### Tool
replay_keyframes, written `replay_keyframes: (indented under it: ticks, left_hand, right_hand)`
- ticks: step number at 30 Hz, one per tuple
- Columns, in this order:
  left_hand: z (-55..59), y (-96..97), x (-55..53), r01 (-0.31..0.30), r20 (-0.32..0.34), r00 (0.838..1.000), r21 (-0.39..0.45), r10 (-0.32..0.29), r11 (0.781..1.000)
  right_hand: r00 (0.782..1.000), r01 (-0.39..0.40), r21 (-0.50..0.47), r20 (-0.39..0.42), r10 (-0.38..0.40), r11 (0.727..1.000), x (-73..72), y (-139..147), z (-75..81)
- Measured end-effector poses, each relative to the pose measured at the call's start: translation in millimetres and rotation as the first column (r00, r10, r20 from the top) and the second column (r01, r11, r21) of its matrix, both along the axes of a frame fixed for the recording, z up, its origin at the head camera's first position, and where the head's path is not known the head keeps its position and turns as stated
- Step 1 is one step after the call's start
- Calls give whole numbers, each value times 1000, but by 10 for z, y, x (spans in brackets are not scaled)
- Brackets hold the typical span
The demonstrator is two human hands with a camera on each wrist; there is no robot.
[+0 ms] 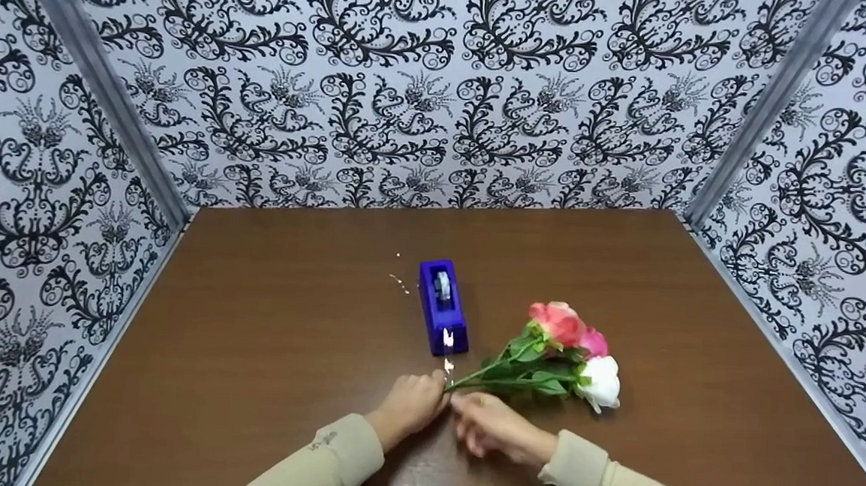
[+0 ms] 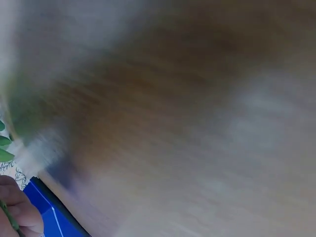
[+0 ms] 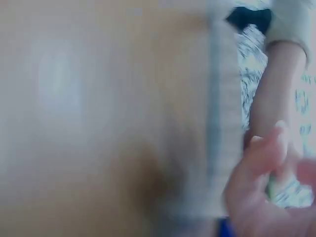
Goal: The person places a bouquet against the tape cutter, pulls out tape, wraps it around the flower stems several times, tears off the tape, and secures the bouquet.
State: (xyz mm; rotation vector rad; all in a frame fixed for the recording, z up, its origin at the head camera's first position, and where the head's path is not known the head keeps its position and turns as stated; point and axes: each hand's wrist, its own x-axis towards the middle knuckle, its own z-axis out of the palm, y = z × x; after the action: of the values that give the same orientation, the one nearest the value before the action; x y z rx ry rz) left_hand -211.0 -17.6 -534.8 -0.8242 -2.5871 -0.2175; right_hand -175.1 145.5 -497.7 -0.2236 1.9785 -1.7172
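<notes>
My left hand (image 1: 412,405) grips the green stem ends of a bunch of flowers (image 1: 558,348), and its curled fingers (image 2: 22,205) show around a stem in the left wrist view. The bunch lies to the right, with coral, pink and white blooms. Close beside the left hand is my right hand (image 1: 501,427), blurred, its fingers loosely bent and apart near the stem ends. In the right wrist view the right hand (image 3: 252,192) shows nothing clearly held. Just beyond both hands stands a blue tape dispenser (image 1: 436,311) with a clear roll; a shiny glint lies between it and the stems.
Small white specks (image 1: 401,280) lie on the brown table (image 1: 286,302) left of the dispenser. Patterned black-and-white walls (image 1: 380,119) enclose the table's back and sides. Much of both wrist views is blurred.
</notes>
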Motion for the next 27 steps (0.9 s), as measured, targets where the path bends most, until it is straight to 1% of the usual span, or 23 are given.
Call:
replay_keyframes:
  ticks: [1, 2, 3, 5, 6, 7, 10, 11, 12, 14, 15, 16, 17, 18, 19, 20, 21, 22, 23, 24, 25, 26, 27]
  left_hand:
    - [-6, 7, -8, 2, -23, 1000, -2, -2, 1000]
    - [-7, 13, -12, 4, -45, 999, -2, -4, 1000]
    - [-11, 18, -16, 4, -67, 998, -2, -5, 1000]
    - [-8, 23, -22, 0, -121, 993, -12, -1, 1000]
    - [-8, 23, -28, -2, -150, 989, -14, 0, 1000]
    - [-13, 20, -38, 2, -173, 985, -14, -4, 1000]
    - [-37, 18, -66, 13, -239, 971, -14, -16, 1000]
    - [-49, 20, -75, 17, -260, 965, -10, -19, 1000]
    - [-56, 23, -82, 22, -280, 960, -3, -22, 1000]
    - [-70, 29, -97, 30, -312, 950, 10, -25, 999]
    - [-71, 33, -104, 34, -318, 948, 17, -27, 999]
    - [-73, 34, -110, 38, -309, 951, 19, -30, 999]
    - [-69, 34, -115, 46, -285, 958, 25, -37, 999]
    - [-61, 32, -119, 58, -242, 969, 33, -48, 998]
    - [-54, 27, -122, 72, -179, 982, 47, -62, 996]
    - [-39, 19, -123, 88, -95, 992, 76, -81, 993]
    - [-19, 6, -121, 103, 2, 995, 119, -104, 987]
    - [-6, -7, -125, 109, 104, 986, 171, -128, 979]
    - [8, -23, -129, 112, 196, 968, 230, -159, 967]
    - [18, -41, -133, 111, 281, 940, 293, -196, 950]
    - [26, -59, -136, 104, 353, 906, 352, -235, 930]
    - [31, -76, -140, 101, 405, 871, 406, -278, 908]
    - [30, -91, -144, 99, 443, 839, 447, -316, 889]
  right_hand:
    - [985, 104, -141, 153, -83, 984, -4, -26, -20]
    - [955, 209, -254, 262, -140, 944, -11, -55, -40]
    - [926, 294, -333, 333, -180, 896, -23, -84, -55]
    - [879, 418, -423, 412, -241, 804, -44, -146, -55]
    - [863, 455, -454, 438, -253, 767, -57, -175, -50]
    - [849, 483, -477, 459, -260, 734, -70, -199, -50]
    - [810, 551, -526, 523, -265, 647, -112, -255, -47]
    - [799, 570, -534, 538, -270, 624, -123, -267, -48]
    - [792, 583, -539, 546, -275, 609, -134, -275, -54]
    - [780, 602, -531, 549, -299, 596, -151, -283, -68]
    - [780, 606, -527, 543, -311, 596, -158, -281, -77]
    - [781, 605, -524, 536, -320, 599, -163, -275, -86]
    - [785, 602, -518, 524, -331, 607, -170, -266, -99]
    - [790, 597, -513, 512, -339, 616, -175, -254, -111]
    - [796, 589, -510, 497, -344, 626, -179, -237, -125]
    - [801, 583, -509, 488, -346, 633, -182, -219, -131]
    - [810, 572, -512, 477, -341, 641, -186, -197, -144]
    - [818, 559, -516, 468, -333, 649, -190, -175, -152]
    - [826, 547, -519, 461, -323, 657, -194, -152, -161]
    - [835, 531, -527, 456, -307, 663, -195, -127, -167]
    - [844, 516, -538, 453, -288, 666, -198, -104, -172]
    - [851, 503, -550, 451, -270, 666, -201, -83, -174]
    - [857, 490, -560, 450, -252, 668, -203, -65, -179]
